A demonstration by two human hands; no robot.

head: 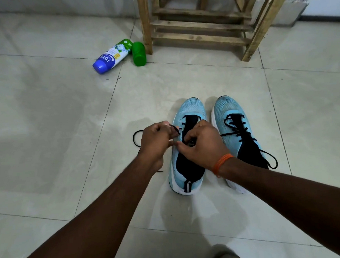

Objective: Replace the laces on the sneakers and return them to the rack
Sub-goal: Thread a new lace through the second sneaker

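Two light-blue sneakers with black tongues stand side by side on the tiled floor, toes pointing away from me. The left sneaker has a black lace only partly threaded, its loose end looping on the floor to the left. My left hand pinches this lace beside the shoe's eyelets. My right hand rests over the tongue, its fingers pinching at the eyelet edge. The right sneaker is laced in black, with a loose loop trailing by its heel.
A wooden rack stands against the far wall. A blue-capped white bottle and a green bottle lie on the floor to its left. Grey floor tiles stretch out on all sides.
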